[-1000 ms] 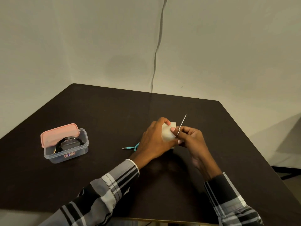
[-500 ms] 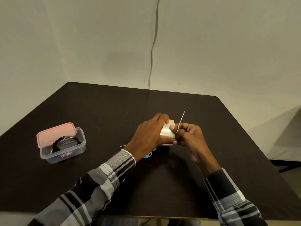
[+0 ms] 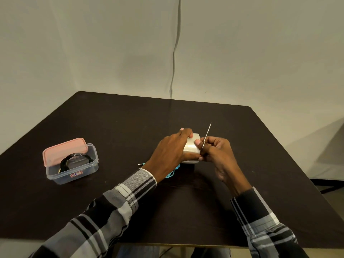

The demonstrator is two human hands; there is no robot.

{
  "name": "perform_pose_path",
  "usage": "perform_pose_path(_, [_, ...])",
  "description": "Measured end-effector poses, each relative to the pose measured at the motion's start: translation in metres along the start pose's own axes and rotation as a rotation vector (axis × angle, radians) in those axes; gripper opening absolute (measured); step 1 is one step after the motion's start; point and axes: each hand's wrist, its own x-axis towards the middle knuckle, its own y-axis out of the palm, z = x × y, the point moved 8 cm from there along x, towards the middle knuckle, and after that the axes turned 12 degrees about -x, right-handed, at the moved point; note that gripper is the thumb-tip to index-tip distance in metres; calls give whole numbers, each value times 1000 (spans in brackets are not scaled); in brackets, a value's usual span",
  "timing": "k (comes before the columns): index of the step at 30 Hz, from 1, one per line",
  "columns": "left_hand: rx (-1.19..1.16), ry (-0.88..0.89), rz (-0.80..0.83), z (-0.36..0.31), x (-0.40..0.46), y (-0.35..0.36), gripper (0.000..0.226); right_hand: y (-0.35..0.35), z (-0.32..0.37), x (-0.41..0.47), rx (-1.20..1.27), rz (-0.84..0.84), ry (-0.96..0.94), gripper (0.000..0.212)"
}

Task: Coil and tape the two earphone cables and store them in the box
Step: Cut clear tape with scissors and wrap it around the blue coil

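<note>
My left hand (image 3: 170,148) grips a roll of clear tape (image 3: 191,147) held upright just above the dark table (image 3: 130,123). My right hand (image 3: 216,153) holds scissors (image 3: 207,132) against the roll's right side, blades pointing up and away. A teal earphone cable (image 3: 172,173) lies on the table under my left wrist, its plug (image 3: 141,164) poking out to the left. A clear plastic box (image 3: 74,172) at the left holds a coiled black cable (image 3: 65,162).
The box's pink lid (image 3: 64,149) leans on its back rim. A thin cable (image 3: 174,53) hangs down the wall behind the table. The table's right edge drops to the floor, where a dark stand foot (image 3: 327,189) shows.
Both hands with the tape roll and scissors stay close together; my left hand has turned further over the roll. More of the teal cable shows below my left wrist.
</note>
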Motion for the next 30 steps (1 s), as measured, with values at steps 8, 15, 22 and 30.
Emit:
perform_pose_path(8, [5,9,9,-3,-3,0,65,0,-1,2,-5,6,-11,12])
perform_pose_path(15, [32,-4,56,-4,-4,7,67,0,-1,4,-12,11,-20,14])
perform_pose_path(22, [98,-63,15,-9,-3,0,63,-2,-3,4,-23,54,-18,20])
perform_pose_path(30, [346,33,2,-32,0,-13,49,-7,-3,2,-112,80,-27,13])
